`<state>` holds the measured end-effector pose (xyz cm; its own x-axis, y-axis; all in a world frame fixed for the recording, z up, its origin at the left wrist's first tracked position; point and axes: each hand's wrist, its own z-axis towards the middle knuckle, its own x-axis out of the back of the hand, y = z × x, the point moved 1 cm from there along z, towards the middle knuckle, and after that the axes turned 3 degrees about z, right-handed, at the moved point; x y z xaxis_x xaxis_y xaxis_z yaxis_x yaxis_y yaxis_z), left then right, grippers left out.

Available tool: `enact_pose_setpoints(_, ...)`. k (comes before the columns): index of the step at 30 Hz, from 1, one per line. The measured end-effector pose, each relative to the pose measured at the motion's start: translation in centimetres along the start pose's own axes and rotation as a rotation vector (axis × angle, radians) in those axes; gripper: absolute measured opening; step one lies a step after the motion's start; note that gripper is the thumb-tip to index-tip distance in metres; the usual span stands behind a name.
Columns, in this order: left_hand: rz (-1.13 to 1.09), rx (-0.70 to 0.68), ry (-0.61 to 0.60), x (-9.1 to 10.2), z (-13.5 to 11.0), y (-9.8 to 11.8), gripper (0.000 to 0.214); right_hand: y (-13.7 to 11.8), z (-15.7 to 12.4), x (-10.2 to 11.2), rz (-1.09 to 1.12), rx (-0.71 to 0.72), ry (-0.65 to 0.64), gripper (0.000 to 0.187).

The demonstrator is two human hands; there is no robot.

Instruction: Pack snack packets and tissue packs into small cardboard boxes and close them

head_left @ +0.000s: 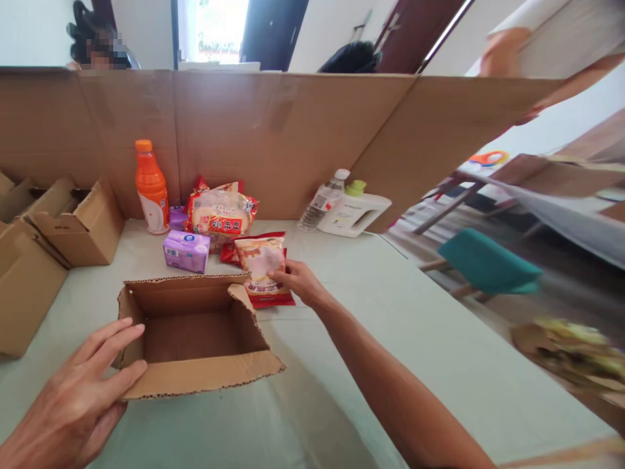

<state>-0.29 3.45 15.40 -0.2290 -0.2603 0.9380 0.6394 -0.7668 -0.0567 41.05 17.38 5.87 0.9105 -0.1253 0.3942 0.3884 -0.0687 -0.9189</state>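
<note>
An open cardboard box (205, 378) with nothing inside sits in front of me. My left hand (92, 378) grips its left end, fingers over the wall and thumb on the front flap. Beyond the box's right corner, my right hand (300, 281) pinches the right side of a red and cream snack bag (263, 264). Part of another red package shows behind that bag. Left of it lie a purple tissue pack (187, 252) and a clear bread bag (219, 212) with red print, both near the box's far side.
An orange bottle (151, 189) stands at the back left. A tilted water bottle (325, 198) and a white jug (356, 213) with a green cap are at the back right. Several cardboard boxes (92, 228) line the left. A cardboard wall (293, 143) closes the back; people are behind it.
</note>
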Motion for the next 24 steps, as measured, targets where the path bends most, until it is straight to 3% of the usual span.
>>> enact_pose_setpoints(3,-0.001,0.039,-0.015,0.3,0.3,0.5,0.040,-3.0,-1.9,2.5,0.078,0.125,0.198,0.045)
enact_pose_setpoints(5,-0.030,0.088,0.004,0.2,0.5,1.0,0.040,-6.2,-3.6,3.7,0.221,0.342,0.376,0.042)
enact_pose_setpoints(7,-0.061,0.134,0.042,0.0,0.6,1.5,0.038,-9.6,-5.8,3.6,0.361,0.588,0.478,0.036)
enact_pose_setpoints(8,-0.075,0.152,0.068,-0.1,0.6,1.6,0.036,-11.2,-6.9,2.9,0.373,0.675,0.471,0.032)
enact_pose_setpoints(11,-0.103,0.160,0.111,-0.5,0.8,1.8,0.034,-14.4,-9.7,-0.9,0.099,0.795,0.279,0.029)
enact_pose_setpoints(15,-0.126,0.177,0.123,-0.8,0.6,1.6,0.033,-15.5,-11.4,-5.2,-0.535,0.997,-0.102,0.024)
enact_pose_setpoints(19,-0.172,0.161,0.149,-1.0,0.4,1.6,0.033,-16.1,-11.1,-6.6,-1.178,0.786,-0.479,0.015)
enact_pose_setpoints(22,-0.197,0.144,0.160,-1.2,0.5,1.5,0.032,-16.5,-10.3,-8.4,-1.282,0.771,-0.786,0.016)
enact_pose_setpoints(24,-0.202,0.134,0.156,-1.3,0.6,1.4,0.033,-16.3,-9.5,-10.1,-1.237,0.825,-0.907,0.018)
